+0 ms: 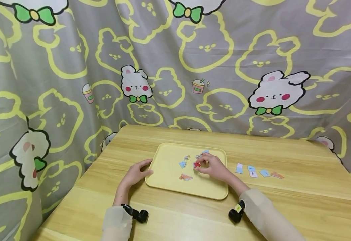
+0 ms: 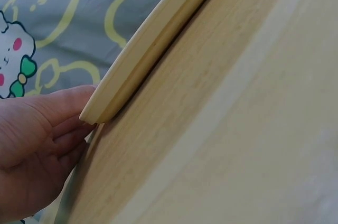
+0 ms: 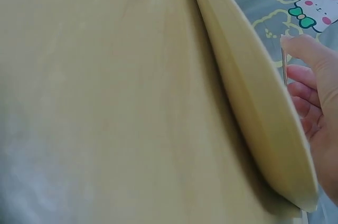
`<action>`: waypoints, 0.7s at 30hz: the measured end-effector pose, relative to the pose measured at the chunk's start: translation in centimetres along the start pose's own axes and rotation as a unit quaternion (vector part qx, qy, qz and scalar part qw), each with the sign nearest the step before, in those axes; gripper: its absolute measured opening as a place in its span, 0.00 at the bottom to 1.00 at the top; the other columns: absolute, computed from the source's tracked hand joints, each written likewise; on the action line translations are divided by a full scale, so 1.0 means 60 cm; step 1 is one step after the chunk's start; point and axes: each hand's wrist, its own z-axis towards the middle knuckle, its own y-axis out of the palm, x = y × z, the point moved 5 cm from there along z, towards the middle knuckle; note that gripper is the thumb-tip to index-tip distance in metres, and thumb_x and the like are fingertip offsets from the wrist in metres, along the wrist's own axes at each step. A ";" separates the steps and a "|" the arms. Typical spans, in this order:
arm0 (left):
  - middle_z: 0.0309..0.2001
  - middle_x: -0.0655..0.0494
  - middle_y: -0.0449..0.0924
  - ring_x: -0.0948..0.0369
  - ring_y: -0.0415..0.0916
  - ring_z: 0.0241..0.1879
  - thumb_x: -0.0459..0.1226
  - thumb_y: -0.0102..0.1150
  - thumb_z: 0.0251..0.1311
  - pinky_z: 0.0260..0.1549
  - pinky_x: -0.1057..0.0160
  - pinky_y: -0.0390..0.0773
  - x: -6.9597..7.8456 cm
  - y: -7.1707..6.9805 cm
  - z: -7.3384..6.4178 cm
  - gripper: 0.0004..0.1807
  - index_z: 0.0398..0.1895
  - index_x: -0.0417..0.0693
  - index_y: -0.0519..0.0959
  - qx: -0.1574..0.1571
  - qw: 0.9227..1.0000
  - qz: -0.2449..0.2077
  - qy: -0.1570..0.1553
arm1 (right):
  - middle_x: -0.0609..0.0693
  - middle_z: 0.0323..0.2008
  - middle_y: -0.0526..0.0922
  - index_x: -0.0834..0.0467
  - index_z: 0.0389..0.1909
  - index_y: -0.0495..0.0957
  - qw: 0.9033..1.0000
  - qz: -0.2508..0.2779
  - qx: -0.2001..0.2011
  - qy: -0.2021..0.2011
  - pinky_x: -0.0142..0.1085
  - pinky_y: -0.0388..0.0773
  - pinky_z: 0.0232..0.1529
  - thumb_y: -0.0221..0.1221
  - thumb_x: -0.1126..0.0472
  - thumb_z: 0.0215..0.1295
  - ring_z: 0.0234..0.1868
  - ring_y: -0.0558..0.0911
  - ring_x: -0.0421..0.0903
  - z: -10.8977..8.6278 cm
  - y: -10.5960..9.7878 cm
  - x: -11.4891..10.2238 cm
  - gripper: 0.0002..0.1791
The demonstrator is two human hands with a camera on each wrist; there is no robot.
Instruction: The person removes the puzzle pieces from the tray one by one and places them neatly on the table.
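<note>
We note the left hand (image 1: 138, 172) at the left edge of a yellow tray (image 1: 164, 167), thumb at the rim and the other fingers curled below it, lightly pinching the edge in the left wrist view. The right hand (image 1: 212, 166) reaches over the tray's right half, thumb and fingers pinching a red piece (image 1: 197, 165); we see a thin flat piece edge-on there in the right wrist view. Left of the pinched piece, also in the tray, lies a light blue piece (image 1: 182, 164); nearer, an orange piece (image 1: 185, 177) lies alone. On the wooden table (image 1: 175, 217), right of the tray, we log blue-and-white pieces (image 1: 239, 168) and, farthest right, an orange-brown piece (image 1: 277, 175). A patterned curtain (image 1: 169, 50) hangs on the far side.
</note>
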 end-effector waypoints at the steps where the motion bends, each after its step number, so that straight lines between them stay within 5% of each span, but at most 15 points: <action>1: 0.70 0.45 0.68 0.45 0.58 0.74 0.38 0.63 0.63 0.74 0.43 0.57 0.000 0.000 0.000 0.30 0.69 0.47 0.70 0.000 1.000 0.001 0.000 | 0.50 0.40 0.80 0.57 0.41 0.84 1.000 0.000 -0.001 0.003 0.28 0.74 0.33 0.70 0.59 0.57 0.34 0.74 0.43 -0.001 -0.001 0.000 0.12; 21: 0.71 0.43 0.67 0.43 0.57 0.73 0.40 0.63 0.63 0.74 0.43 0.57 -0.003 -0.001 -0.001 0.32 0.70 0.46 0.68 -0.008 1.000 0.016 0.008 | 0.47 0.31 0.78 0.53 0.39 0.84 1.000 -0.022 0.008 0.008 0.29 0.74 0.35 0.70 0.59 0.56 0.34 0.74 0.42 -0.034 -0.028 0.002 0.10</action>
